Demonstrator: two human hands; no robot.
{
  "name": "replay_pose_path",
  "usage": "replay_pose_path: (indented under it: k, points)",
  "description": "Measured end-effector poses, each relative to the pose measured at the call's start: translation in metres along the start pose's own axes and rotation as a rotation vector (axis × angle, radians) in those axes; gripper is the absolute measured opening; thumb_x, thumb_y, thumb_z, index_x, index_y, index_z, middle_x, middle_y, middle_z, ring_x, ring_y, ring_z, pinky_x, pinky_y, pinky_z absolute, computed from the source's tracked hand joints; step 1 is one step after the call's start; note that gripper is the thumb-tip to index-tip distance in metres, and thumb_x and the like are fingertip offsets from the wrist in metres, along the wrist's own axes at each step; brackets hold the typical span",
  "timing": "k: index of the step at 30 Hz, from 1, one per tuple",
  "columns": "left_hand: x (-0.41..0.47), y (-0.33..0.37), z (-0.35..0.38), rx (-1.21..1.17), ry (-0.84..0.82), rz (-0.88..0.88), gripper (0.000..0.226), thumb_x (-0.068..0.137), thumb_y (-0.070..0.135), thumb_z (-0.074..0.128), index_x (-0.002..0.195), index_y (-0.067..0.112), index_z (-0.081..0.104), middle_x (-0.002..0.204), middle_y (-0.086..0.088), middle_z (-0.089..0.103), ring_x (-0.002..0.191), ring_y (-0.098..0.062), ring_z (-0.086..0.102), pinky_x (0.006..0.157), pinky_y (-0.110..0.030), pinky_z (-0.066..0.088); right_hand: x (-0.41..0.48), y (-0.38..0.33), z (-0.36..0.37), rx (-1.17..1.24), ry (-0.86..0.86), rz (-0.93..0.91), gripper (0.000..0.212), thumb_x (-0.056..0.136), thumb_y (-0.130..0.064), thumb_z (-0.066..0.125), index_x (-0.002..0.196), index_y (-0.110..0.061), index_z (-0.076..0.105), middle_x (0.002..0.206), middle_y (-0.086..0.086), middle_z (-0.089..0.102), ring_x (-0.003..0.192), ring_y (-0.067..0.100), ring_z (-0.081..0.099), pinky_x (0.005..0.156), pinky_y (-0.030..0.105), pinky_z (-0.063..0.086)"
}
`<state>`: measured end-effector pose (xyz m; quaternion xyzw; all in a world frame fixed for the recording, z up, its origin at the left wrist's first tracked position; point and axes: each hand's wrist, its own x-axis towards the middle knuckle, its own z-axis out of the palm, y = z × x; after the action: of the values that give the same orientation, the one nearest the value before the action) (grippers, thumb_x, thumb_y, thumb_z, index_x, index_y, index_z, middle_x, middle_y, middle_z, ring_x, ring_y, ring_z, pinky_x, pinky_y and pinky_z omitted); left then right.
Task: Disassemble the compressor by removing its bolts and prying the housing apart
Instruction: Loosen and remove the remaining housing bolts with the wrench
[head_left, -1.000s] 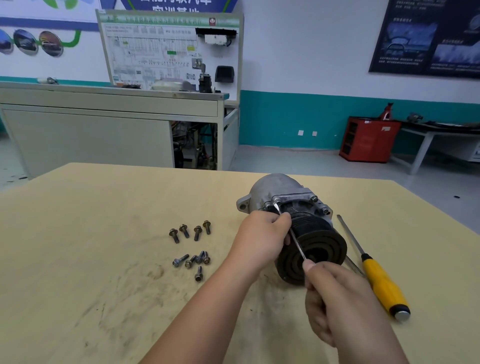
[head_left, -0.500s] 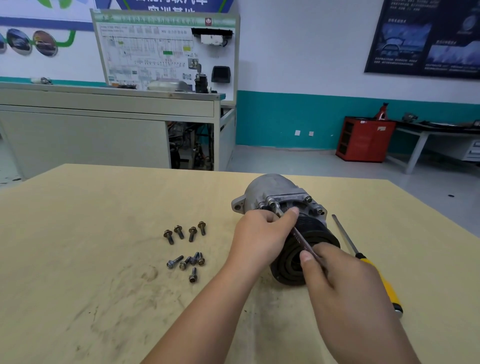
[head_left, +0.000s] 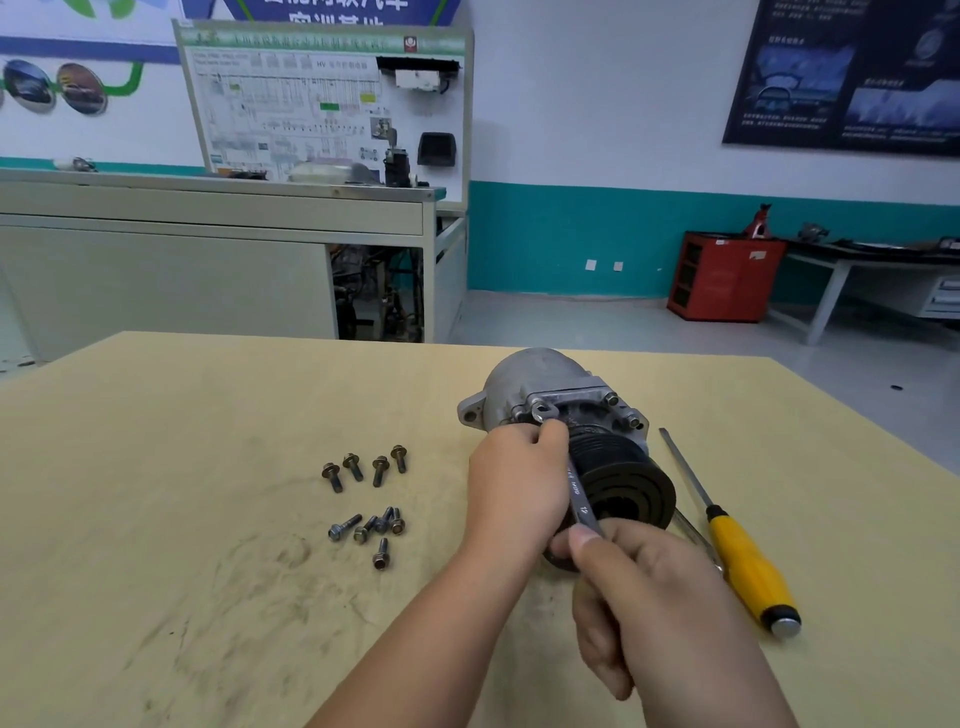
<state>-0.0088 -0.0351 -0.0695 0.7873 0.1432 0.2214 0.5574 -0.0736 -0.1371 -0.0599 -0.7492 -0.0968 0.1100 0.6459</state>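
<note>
A grey metal compressor (head_left: 535, 379) with a black pulley (head_left: 631, 486) lies on its side on the wooden table (head_left: 156, 467), pulley toward me. A thin wrench (head_left: 579, 493) sits with its ring end on a bolt on the housing's top flange. My right hand (head_left: 639, 597) grips the wrench's handle end. My left hand (head_left: 517, 483) holds the compressor's left side, with its thumb by the wrench near the ring end. Several removed bolts (head_left: 363, 467) lie in two loose groups to the left.
A yellow-handled screwdriver (head_left: 743, 561) lies on the table to the right of the compressor, tip pointing away. Beyond the table stand a grey workbench (head_left: 208, 249) with a display board and a red cabinet (head_left: 722, 275) by the wall.
The wrench handle has swung a little toward me and to the left with my right hand. My left hand stays on the compressor; the bolts and screwdriver have not moved.
</note>
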Motion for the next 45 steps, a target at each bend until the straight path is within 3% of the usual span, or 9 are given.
replay_pose_path:
  k: [4,8,16,20,25,28,34,38,45]
  points:
    - [0.000,-0.002,-0.003,0.065,0.017,0.030,0.053,0.089,0.029,0.052,0.045,0.015,0.026,0.038,0.003,0.025,0.046,-0.016,0.023,0.046,-0.031,0.019,0.005,0.001,-0.003,0.081,-0.009,0.052,0.023,0.091,-0.007,0.049,0.076,0.003,0.062,0.037,0.004,0.030,0.028,0.009,0.024,0.036,0.017,0.021]
    - [0.002,-0.001,-0.007,0.133,0.032,0.112,0.054,0.087,0.037,0.061,0.048,0.016,0.030,0.042,0.003,0.030,0.047,-0.016,0.029,0.049,-0.031,0.026,0.009,0.006,-0.005,-0.241,0.082,-0.068,0.023,0.089,-0.016,0.054,0.073,0.000,0.061,0.042,-0.001,0.033,0.042,0.014,0.030,0.051,0.029,0.025]
    - [0.007,0.000,-0.011,0.258,-0.024,0.141,0.049,0.089,0.026,0.053,0.049,0.014,0.027,0.047,0.000,0.027,0.049,-0.019,0.025,0.048,-0.033,0.021,-0.002,-0.003,0.000,-0.903,0.261,-0.225,0.024,0.091,-0.037,0.044,0.069,-0.025,0.043,0.057,0.002,0.044,0.055,0.010,0.042,0.051,0.018,0.037]
    - [0.008,-0.002,-0.011,0.247,-0.076,0.120,0.048,0.092,0.020,0.047,0.049,0.013,0.027,0.045,0.000,0.025,0.046,-0.017,0.023,0.041,-0.028,0.019,0.002,0.006,-0.003,-0.597,0.240,-0.124,0.032,0.081,-0.041,0.060,0.061,-0.019,0.049,0.037,-0.006,0.039,0.041,0.007,0.037,0.042,0.016,0.031]
    - [0.008,-0.004,-0.010,0.166,-0.124,0.077,0.053,0.098,0.028,0.044,0.049,0.014,0.030,0.040,0.005,0.027,0.042,-0.014,0.025,0.041,-0.027,0.017,0.006,0.013,-0.010,-0.253,0.233,-0.118,0.023,0.081,-0.028,0.061,0.064,-0.013,0.054,0.042,-0.005,0.038,0.048,0.014,0.036,0.053,0.025,0.030]
    - [0.008,-0.004,-0.009,0.181,-0.137,0.098,0.056,0.099,0.034,0.044,0.048,0.017,0.029,0.034,0.005,0.029,0.038,-0.011,0.027,0.039,-0.024,0.017,0.004,0.013,-0.012,-0.295,0.332,-0.227,0.020,0.081,-0.026,0.061,0.064,-0.019,0.054,0.039,-0.011,0.044,0.044,0.009,0.041,0.044,0.017,0.030]
    - [0.006,-0.002,-0.005,0.159,-0.110,0.102,0.058,0.096,0.047,0.046,0.049,0.016,0.031,0.039,0.006,0.029,0.041,-0.012,0.028,0.044,-0.027,0.021,0.004,0.015,-0.005,-0.479,0.342,-0.401,0.023,0.091,-0.029,0.049,0.073,-0.016,0.055,0.046,-0.001,0.042,0.051,0.013,0.044,0.055,0.021,0.034]
    - [0.002,-0.002,-0.004,0.094,-0.079,0.085,0.064,0.085,0.052,0.060,0.044,0.018,0.024,0.032,0.007,0.022,0.036,-0.013,0.026,0.037,-0.022,0.020,0.003,0.021,-0.007,-0.385,0.369,-0.418,0.022,0.089,-0.024,0.053,0.067,-0.024,0.056,0.046,-0.015,0.051,0.058,0.002,0.051,0.053,0.019,0.035]
    - [0.000,-0.004,0.000,0.060,-0.037,0.083,0.064,0.081,0.049,0.067,0.045,0.019,0.024,0.034,0.007,0.019,0.038,-0.014,0.023,0.037,-0.021,0.020,0.002,0.025,-0.007,-0.213,0.407,-0.410,0.027,0.085,-0.040,0.050,0.064,-0.026,0.059,0.036,-0.004,0.046,0.041,0.008,0.046,0.046,0.019,0.034]
